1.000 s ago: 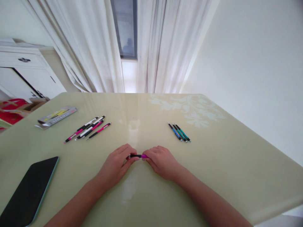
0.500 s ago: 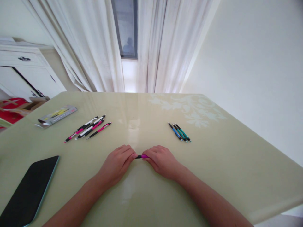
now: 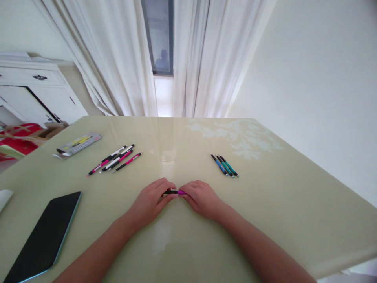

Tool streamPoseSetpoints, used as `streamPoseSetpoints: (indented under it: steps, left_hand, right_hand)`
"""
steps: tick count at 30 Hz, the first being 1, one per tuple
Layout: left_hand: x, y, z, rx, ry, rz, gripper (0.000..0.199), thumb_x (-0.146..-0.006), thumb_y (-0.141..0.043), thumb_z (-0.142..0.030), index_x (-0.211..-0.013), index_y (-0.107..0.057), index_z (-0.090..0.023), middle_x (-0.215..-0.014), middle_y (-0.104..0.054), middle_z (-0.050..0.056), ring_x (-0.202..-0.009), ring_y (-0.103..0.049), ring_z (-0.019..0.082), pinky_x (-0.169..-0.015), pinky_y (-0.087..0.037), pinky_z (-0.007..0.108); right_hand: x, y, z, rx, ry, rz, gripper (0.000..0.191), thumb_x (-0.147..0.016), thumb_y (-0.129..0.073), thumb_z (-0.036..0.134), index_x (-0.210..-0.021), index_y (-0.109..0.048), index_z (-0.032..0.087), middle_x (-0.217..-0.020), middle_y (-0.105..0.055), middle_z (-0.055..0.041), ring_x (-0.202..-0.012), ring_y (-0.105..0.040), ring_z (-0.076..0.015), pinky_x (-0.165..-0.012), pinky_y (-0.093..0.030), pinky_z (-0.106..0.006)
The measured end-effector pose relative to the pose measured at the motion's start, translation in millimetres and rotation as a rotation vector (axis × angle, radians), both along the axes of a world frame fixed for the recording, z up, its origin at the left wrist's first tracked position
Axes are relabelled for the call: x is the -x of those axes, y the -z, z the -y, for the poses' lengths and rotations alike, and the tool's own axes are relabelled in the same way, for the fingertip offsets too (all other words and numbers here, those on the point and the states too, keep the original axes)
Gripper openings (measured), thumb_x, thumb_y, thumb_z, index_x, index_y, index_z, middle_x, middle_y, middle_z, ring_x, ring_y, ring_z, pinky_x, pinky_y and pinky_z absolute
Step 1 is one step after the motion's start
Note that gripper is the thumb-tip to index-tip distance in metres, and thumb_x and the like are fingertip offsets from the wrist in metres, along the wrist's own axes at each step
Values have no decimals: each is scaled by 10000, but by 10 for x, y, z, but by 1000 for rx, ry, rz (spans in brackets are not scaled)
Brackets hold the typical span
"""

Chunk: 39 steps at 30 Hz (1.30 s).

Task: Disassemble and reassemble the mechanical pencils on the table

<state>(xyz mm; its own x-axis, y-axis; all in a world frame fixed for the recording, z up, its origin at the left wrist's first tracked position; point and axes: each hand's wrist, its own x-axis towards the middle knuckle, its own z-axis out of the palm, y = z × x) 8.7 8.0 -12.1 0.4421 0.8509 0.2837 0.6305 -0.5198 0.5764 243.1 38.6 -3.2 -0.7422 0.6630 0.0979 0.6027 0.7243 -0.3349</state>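
Note:
A pen (image 3: 172,192) with a black front part and a purple barrel lies level between my hands, near the middle of the table. My right hand (image 3: 202,198) is closed on its purple end. Around the black part, my left hand (image 3: 154,199) has its thumb and fingers slightly parted, so the black part shows between them; whether they touch it is hard to see. Several pink, white and black pens (image 3: 118,158) lie in a group beyond my left hand. Blue and green pens (image 3: 225,165) lie side by side beyond my right hand.
On the left of the table (image 3: 265,196) are a dark tablet (image 3: 44,236) and an opened pen box (image 3: 79,144). A white object (image 3: 4,197) shows at the left edge. Behind stand a white cabinet (image 3: 44,92) and curtains (image 3: 118,59).
My left thumb and fingers have parted, and more of the pen's black part shows. The view has shifted slightly, bringing the white object in at the left edge.

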Motion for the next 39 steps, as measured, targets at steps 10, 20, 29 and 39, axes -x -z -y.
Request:
streamPoseSetpoints:
  steps: [10,20,29,39]
  left_hand:
    - [-26,7,-75,-17,17,0,390,-1069,-423,-419,-917,-714,-209,-890,-688,56,-866,-635,203,-802,-483,320]
    - [-44,57,-176,-88,-62,39,335,-1034,-426,-395,-916,-660,-187,-919,-689,75,-880,-616,220,-816,-450,322]
    - [-21,136,78,-71,-130,62,306,-990,-460,-444,-971,-646,-202,-761,-670,19,-702,-587,197,-681,-420,292]
    - [9,102,326,-107,-110,126,374,-976,-483,-478,-877,-716,-204,-797,-725,41,-721,-633,207,-702,-463,300]
  right_hand:
    - [68,47,-43,-105,-4,82,295,-1099,-409,357,-1108,-654,194,-989,-753,-76,-913,-696,-207,-833,-438,-301]
    - [305,-54,145,-127,244,110,257,-1092,-421,333,-1186,-615,193,-1111,-728,-107,-1014,-680,-221,-821,-445,-298]
    - [456,98,543,-191,420,21,319,-1101,-399,377,-1164,-669,219,-1068,-703,-82,-961,-661,-202,-816,-434,-284]
    - [369,91,818,-298,378,-55,269,-1089,-453,327,-1138,-697,224,-1048,-686,-69,-1040,-614,-198,-837,-423,-263]
